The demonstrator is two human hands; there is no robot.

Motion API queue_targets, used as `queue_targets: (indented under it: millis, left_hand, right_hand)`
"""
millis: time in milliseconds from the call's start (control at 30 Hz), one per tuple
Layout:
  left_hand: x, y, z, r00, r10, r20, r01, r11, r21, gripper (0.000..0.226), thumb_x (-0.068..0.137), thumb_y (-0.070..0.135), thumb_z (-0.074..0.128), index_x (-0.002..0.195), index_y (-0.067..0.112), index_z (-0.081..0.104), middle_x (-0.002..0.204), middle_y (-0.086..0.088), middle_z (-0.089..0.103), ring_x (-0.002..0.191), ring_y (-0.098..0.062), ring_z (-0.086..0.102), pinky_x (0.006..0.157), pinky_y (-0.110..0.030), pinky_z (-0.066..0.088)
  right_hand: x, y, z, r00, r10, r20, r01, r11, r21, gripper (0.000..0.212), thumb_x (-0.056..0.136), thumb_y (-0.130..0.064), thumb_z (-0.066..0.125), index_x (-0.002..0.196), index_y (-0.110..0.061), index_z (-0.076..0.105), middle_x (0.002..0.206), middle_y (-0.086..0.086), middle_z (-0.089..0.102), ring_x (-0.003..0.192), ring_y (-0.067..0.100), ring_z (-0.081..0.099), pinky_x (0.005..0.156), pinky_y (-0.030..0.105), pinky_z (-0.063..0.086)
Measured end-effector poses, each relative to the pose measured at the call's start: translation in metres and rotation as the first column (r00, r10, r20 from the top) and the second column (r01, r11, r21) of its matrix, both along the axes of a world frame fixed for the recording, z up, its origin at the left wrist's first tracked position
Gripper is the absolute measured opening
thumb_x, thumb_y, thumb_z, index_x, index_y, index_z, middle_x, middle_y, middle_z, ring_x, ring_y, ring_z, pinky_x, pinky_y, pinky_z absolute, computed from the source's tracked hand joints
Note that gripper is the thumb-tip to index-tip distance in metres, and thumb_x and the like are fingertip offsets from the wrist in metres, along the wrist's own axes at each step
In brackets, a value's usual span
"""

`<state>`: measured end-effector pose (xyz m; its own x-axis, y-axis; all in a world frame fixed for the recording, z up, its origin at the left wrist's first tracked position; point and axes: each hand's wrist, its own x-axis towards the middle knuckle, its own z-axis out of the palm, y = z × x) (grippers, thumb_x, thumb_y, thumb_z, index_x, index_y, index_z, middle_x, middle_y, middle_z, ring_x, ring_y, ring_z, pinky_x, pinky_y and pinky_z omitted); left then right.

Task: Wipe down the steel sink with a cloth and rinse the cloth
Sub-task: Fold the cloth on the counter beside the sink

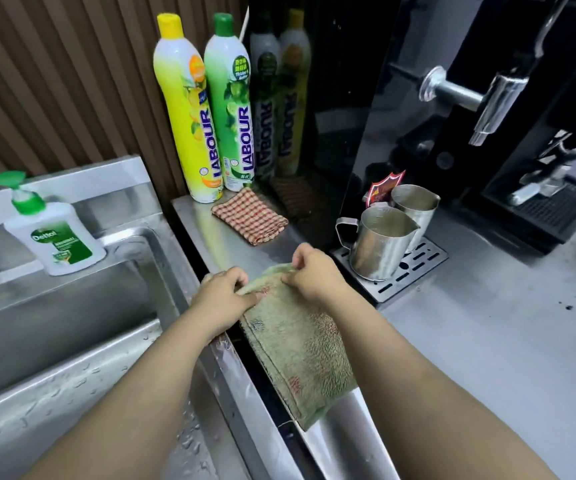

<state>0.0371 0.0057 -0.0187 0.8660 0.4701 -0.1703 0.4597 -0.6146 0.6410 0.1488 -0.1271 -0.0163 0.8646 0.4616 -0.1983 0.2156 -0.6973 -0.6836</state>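
The steel sink (72, 341) fills the left of the frame, its walls beaded with water. The steel counter (487, 341) spreads across the right, with a black coffee machine (453, 98) at the upper right. At centre, my green cloth (297, 344) hangs over the counter's edge beside the sink. Two detergent bottles, yellow (186, 109) and green (233, 109), stand at upper centre. Two steel jugs (380, 247) sit right of centre and a checked cloth (250, 220) lies folded above centre. A soap dispenser (54, 237) stands on the sink's ledge at left. My left hand (222, 296) and right hand (314, 271) each pinch the green cloth's top edge with curled fingers.
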Motion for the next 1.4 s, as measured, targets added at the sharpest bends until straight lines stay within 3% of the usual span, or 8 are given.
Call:
queue_targets:
  millis: [100,333,533,667,833,967,1067,1400]
  left_hand:
    - [-0.004,-0.002,0.024,0.949,0.058,0.310,0.126,0.831,-0.541,0.029,0.070,0.028,0.076,0.070,0.027,0.047,0.069,0.005,0.047,0.072,-0.014,0.043,0.063,-0.030,0.031]
    - [-0.002,-0.014,0.103,0.760,0.107,0.641,0.385,0.720,-0.577,0.024,0.076,-0.005,0.064,0.089,0.015,0.058,0.078,0.008,0.067,0.070,0.000,0.061,0.067,-0.012,0.049]
    - [-0.048,-0.028,0.060,0.894,-0.152,0.422,0.387,0.735,-0.557,0.011,0.080,0.000,0.065,0.083,0.011,0.064,0.069,0.011,0.071,0.066,0.000,0.063,0.062,-0.011,0.046]
    - [-0.077,-0.026,0.005,0.900,-0.419,0.121,0.407,0.709,-0.575,0.030,0.062,0.046,0.078,0.085,0.028,0.071,0.080,0.006,0.073,0.074,-0.010,0.066,0.072,-0.028,0.048]
    - [-0.063,-0.035,-0.013,0.979,-0.170,0.116,0.204,0.712,-0.672,0.041,0.069,0.045,0.076,0.096,0.015,0.067,0.093,-0.003,0.073,0.091,-0.024,0.067,0.083,-0.037,0.050]
    - [-0.020,-0.045,-0.010,0.977,-0.108,0.184,0.137,0.979,-0.152,0.021,0.084,0.036,0.062,0.079,0.017,0.057,0.080,0.000,0.059,0.083,-0.023,0.056,0.069,-0.034,0.040]
    - [-0.005,-0.045,-0.014,0.984,-0.179,-0.010,0.175,0.946,0.273,0.037,0.084,0.048,0.057,0.115,0.028,0.055,0.117,0.000,0.053,0.111,-0.024,0.040,0.090,-0.036,0.038]
    - [0.022,-0.071,-0.004,0.834,-0.535,-0.137,0.536,0.723,0.437,0.052,0.083,0.059,0.049,0.130,0.038,0.046,0.130,0.013,0.049,0.121,-0.013,0.036,0.096,-0.034,0.024]
  right_hand:
    - [-0.010,-0.023,0.030,0.996,0.007,-0.087,0.026,0.924,0.382,0.029,0.083,-0.011,0.065,0.077,-0.022,0.038,0.064,-0.003,0.042,0.060,0.014,0.037,0.054,0.029,0.030]
    - [-0.038,-0.052,0.120,0.995,0.038,-0.096,0.048,0.655,0.754,0.023,0.079,0.000,0.066,0.083,-0.018,0.052,0.069,0.001,0.060,0.062,0.012,0.057,0.060,0.025,0.044]
    - [-0.088,-0.093,0.065,0.974,0.047,-0.222,0.116,0.736,0.667,0.028,0.078,0.013,0.062,0.078,-0.013,0.052,0.066,0.002,0.057,0.061,0.011,0.052,0.059,0.020,0.042]
    - [-0.129,-0.124,0.010,0.904,-0.017,-0.427,0.242,0.843,0.480,0.024,0.076,0.003,0.071,0.075,-0.017,0.057,0.058,-0.003,0.051,0.060,0.016,0.045,0.055,0.028,0.035]
    - [-0.121,-0.112,-0.003,0.908,-0.230,-0.350,0.373,0.825,0.425,0.019,0.076,-0.024,0.074,0.068,-0.022,0.057,0.063,-0.007,0.051,0.063,0.014,0.045,0.058,0.029,0.035]
    - [-0.086,-0.082,0.002,0.916,-0.400,0.034,0.396,0.913,0.096,0.019,0.083,-0.037,0.065,0.082,-0.023,0.052,0.081,-0.004,0.055,0.084,0.019,0.054,0.067,0.030,0.040]
    - [-0.081,-0.077,-0.010,0.920,-0.363,0.151,0.382,0.915,-0.129,0.038,0.083,-0.047,0.060,0.109,-0.020,0.052,0.112,0.002,0.052,0.110,0.023,0.047,0.085,0.036,0.042]
    - [-0.110,-0.112,0.000,0.963,-0.265,0.054,0.269,0.918,-0.292,0.040,0.074,-0.064,0.060,0.090,-0.028,0.054,0.104,-0.004,0.056,0.107,0.018,0.049,0.088,0.035,0.036]
